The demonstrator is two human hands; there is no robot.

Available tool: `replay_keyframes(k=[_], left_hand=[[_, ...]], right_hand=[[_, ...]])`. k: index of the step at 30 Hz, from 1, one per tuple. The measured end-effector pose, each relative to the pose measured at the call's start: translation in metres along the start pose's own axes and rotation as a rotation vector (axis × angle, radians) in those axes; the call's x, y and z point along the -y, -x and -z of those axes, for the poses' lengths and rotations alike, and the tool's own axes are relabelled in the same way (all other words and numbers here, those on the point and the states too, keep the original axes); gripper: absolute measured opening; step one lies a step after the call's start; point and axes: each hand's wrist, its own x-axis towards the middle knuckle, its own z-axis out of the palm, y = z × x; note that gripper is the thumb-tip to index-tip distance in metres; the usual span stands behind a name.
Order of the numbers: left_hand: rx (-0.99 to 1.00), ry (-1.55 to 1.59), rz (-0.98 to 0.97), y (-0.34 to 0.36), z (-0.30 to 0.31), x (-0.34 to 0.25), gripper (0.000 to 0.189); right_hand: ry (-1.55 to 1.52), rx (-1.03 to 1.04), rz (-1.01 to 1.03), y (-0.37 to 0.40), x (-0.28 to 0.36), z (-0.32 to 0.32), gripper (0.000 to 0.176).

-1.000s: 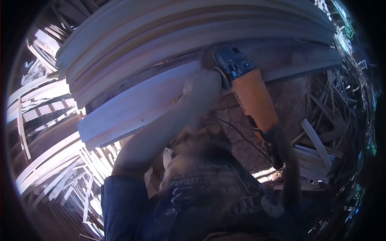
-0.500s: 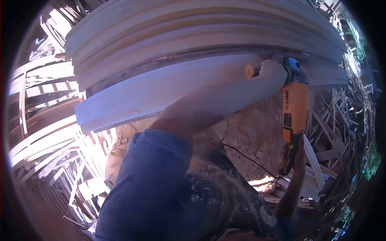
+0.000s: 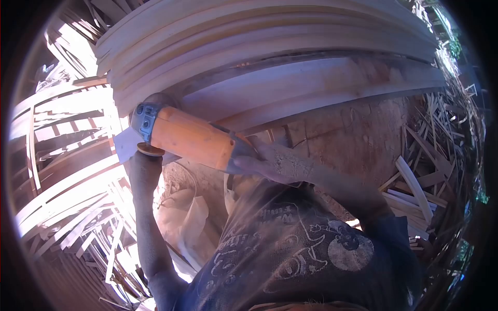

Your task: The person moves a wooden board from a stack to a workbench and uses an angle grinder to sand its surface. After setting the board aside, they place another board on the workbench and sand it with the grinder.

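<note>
Closed tightly, the left hand (image 3: pixel 145 165) has hold of the side handle (image 3: pixel 150 150), just below the head of the grinder (image 3: pixel 192 137). The right hand (image 3: pixel 275 163) is wrapped on the rear end of the grinder; its thumb is seen, but how the other fingers sit I cannot tell. The grinder lies slanting, with its head over the left part of the board (image 3: pixel 295 85) and its orange body toward the person's shirt (image 3: pixel 295 243). Whether its disc touches the wood, I cannot see. Beyond the board is a stack (image 3: pixel 270 31) of long boards. Wood scraps (image 3: pixel 415 192) lie at the right side.
</note>
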Motion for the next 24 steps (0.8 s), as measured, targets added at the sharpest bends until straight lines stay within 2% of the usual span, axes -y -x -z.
replay_keyframes(k=[3, 4, 7, 8, 9, 11, 13, 15, 17, 19, 21, 23, 24], left_hand=[[0.042, -0.009, 0.170, 0.002, 0.006, 0.041, 0.026], [0.105, -0.002, 0.286, 0.001, 0.009, 0.037, 0.031], [0.159, 0.024, 0.275, 0.004, 0.007, 0.012, 0.049], [0.234, 0.042, 0.329, 0.006, 0.009, -0.010, 0.038], [0.171, 0.014, 0.238, 0.011, 0.006, -0.032, 0.035], [0.169, 0.045, 0.024, 0.014, -0.025, -0.044, 0.030], [0.102, 0.076, -0.250, 0.021, -0.051, -0.099, 0.026], [0.232, 0.105, -0.237, 0.033, -0.069, -0.180, 0.024], [0.294, 0.183, -0.356, 0.036, -0.104, -0.243, 0.025], [0.416, 0.148, -0.547, 0.036, -0.122, -0.315, 0.027], [0.464, 0.027, -0.614, 0.036, -0.145, -0.387, 0.016], [0.498, 0.098, -0.878, 0.029, -0.170, -0.449, 0.017], [0.529, 0.080, -0.879, 0.028, -0.181, -0.484, 0.016]], right_hand=[[0.147, 0.065, 0.037, -0.018, 0.043, 0.010, 0.072], [0.147, 0.060, 0.042, -0.019, 0.042, 0.011, 0.072], [0.150, 0.011, 0.071, -0.014, 0.028, 0.024, 0.070], [0.136, -0.034, 0.085, -0.004, 0.016, 0.030, 0.069], [0.121, -0.079, 0.102, 0.008, 0.004, 0.038, 0.069], [0.058, -0.067, 0.039, 0.049, -0.013, 0.065, 0.068], [-0.066, -0.141, -0.066, 0.092, -0.067, 0.077, 0.069], [-0.194, -0.197, -0.199, 0.146, -0.105, 0.103, 0.070], [-0.288, -0.269, -0.434, 0.199, -0.135, 0.126, 0.066], [-0.532, -0.311, -0.348, 0.247, -0.200, 0.134, 0.057], [-0.571, -0.577, -0.365, 0.298, -0.259, 0.131, 0.050], [-0.532, -0.798, -0.358, 0.348, -0.338, 0.131, 0.048], [-0.553, -0.874, -0.394, 0.360, -0.353, 0.139, 0.049]])
